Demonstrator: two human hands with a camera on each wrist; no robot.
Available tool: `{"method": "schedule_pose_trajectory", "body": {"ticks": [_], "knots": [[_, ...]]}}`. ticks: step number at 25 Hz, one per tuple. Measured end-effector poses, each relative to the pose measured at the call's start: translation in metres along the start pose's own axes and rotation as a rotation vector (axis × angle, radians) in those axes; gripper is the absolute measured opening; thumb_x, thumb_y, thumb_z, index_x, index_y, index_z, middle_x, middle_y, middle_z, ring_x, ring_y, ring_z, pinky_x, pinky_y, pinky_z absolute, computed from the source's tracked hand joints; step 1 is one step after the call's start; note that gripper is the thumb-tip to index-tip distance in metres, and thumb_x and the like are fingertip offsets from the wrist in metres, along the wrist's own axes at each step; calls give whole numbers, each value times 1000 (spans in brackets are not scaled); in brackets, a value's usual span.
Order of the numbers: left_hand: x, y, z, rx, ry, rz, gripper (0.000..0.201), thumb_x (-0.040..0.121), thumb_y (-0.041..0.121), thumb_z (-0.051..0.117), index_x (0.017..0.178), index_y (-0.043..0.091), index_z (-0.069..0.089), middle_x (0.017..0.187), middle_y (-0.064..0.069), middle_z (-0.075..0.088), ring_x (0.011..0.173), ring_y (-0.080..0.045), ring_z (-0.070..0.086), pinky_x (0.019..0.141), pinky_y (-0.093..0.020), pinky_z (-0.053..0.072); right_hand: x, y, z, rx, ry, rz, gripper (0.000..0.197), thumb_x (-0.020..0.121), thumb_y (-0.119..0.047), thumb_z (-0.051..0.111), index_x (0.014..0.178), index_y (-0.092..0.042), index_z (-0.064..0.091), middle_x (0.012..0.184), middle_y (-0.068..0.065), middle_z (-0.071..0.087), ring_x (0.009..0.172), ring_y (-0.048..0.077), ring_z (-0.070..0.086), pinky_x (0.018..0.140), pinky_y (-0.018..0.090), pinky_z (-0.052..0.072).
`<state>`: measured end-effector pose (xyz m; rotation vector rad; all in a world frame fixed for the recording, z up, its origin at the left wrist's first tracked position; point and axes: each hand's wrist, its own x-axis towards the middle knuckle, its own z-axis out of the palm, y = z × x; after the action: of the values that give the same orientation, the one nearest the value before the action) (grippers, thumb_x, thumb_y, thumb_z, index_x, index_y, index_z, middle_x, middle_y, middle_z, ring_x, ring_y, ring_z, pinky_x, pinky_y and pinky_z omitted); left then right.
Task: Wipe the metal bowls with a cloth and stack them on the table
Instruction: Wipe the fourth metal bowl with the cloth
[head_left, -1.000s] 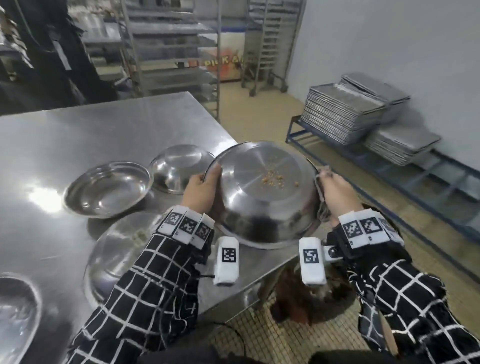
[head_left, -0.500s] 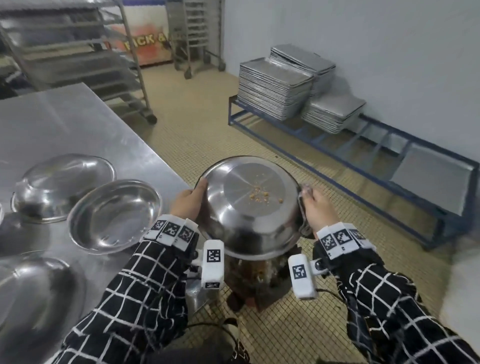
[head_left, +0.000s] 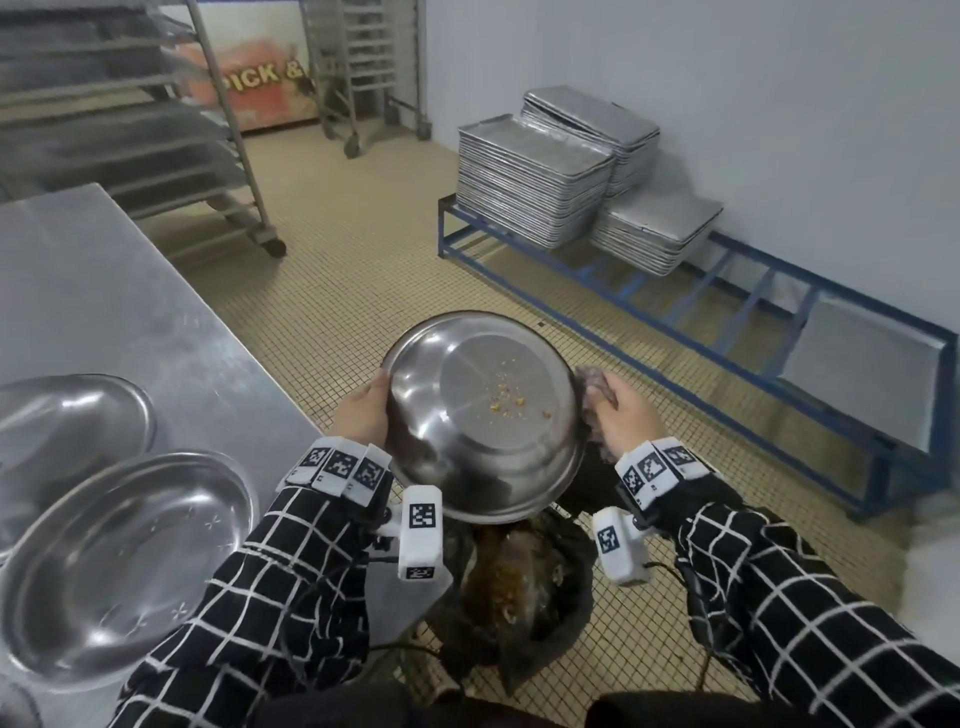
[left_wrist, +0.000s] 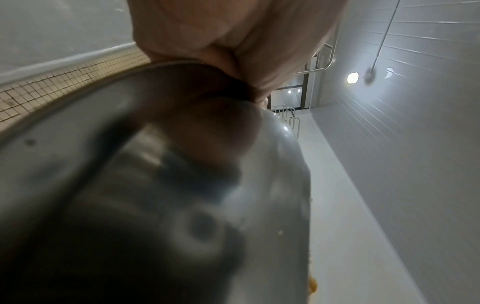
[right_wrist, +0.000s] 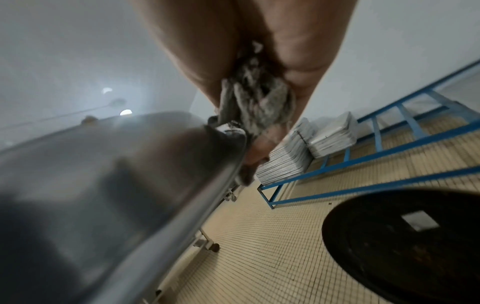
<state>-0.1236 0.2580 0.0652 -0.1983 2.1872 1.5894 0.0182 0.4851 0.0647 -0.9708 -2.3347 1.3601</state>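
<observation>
Head view first, working from the left: two shallow round stainless-steel bowls sit side by side on the brushed-steel desk (head_left: 114, 291) — a far bowl (head_left: 67, 415) and a near bowl (head_left: 124, 566) — open side up and not stacked. No stack shows anywhere in view, so by my reading the task is at an early or middle stage, with stacking not begun for what can be seen.

Next comes the left hand (head_left: 363, 421), curled round the left rim of a larger round steel bowl (head_left: 483, 415) held in the air off the desk edge, over a dark waste bin (head_left: 524, 587) on the tiled floor. That held bowl is tipped toward the bin (small yellowish crumbs (head_left: 506, 405) cling to its flat bottom), so it looks unwiped inside.

On the far right, the right hand (head_left: 623, 421) grips the opposite rim with a crumpled grey cloth (head_left: 592, 387) bunched between fingers and metal — the right wrist view shows the cloth pressed in the closed palm against the rim.
</observation>
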Motion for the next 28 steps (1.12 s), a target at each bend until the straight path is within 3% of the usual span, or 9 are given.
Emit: {"method": "schedule_pose_trajectory", "body": {"ticks": [4,8,10,14,18,21,23,25,28], "knots": [[16,9,8,-4,57,6,48,98,47,35,128,15,55,91,1,58,97,-26,59,97,-42,47,39,-23,16,-214,3,-254,39,100,-20,45,139,-21,46,135,-5,54,122,13,50,94,18,32],[23,17,20,-49,158,2,33,100,44,32,105,21,57,84,5,54,86,-16,50,84,-22,39,83,-44,48,-400,-282,-533,47,99,-20,44,145,-26,36,152,-8,32,135,19,38,111,30,27],[24,21,25,-78,219,16,43,101,41,32,124,14,55,101,-2,60,99,-18,47,94,-30,36,96,-41,57,-452,-416,-632,49,99,-17,43,145,-31,32,155,-12,23,136,22,37,112,43,32],[33,20,34,-100,279,29,45,102,38,30,129,10,53,106,2,48,112,-20,47,97,-30,33,104,-6,52,-569,-584,-806,47,99,-13,44,143,-31,38,152,-10,29,132,17,43,108,39,38],[33,12,43,-162,290,57,33,102,34,33,115,15,56,93,6,55,96,-14,47,90,-25,34,99,15,29,-313,-513,-547,34,100,-21,43,130,-31,54,125,-8,60,99,-6,59,85,24,54],[28,10,50,-207,267,36,26,101,33,36,104,17,55,86,6,55,92,-17,51,88,-31,39,102,-9,27,-48,-292,-220,30,100,-31,39,125,-37,54,98,-4,66,73,13,65,65,29,58],[22,12,55,-216,230,49,23,101,33,38,98,18,55,86,5,56,92,-19,53,87,-33,40,106,-27,35,7,-290,-234,31,100,-33,39,128,-36,53,92,0,67,66,15,60,57,24,53],[18,16,60,-230,191,66,23,100,34,39,95,20,56,89,3,58,96,-23,56,94,-39,44,101,-41,45,-95,-339,-389,38,100,-27,42,137,-32,48,114,3,65,82,12,63,68,19,54],[14,22,62,-266,188,61,22,100,36,39,93,24,57,95,1,62,100,-24,58,99,-42,43,76,-33,50,-338,-468,-671,55,98,-10,44,146,-31,31,154,-8,26,133,14,39,107,31,38]]}}
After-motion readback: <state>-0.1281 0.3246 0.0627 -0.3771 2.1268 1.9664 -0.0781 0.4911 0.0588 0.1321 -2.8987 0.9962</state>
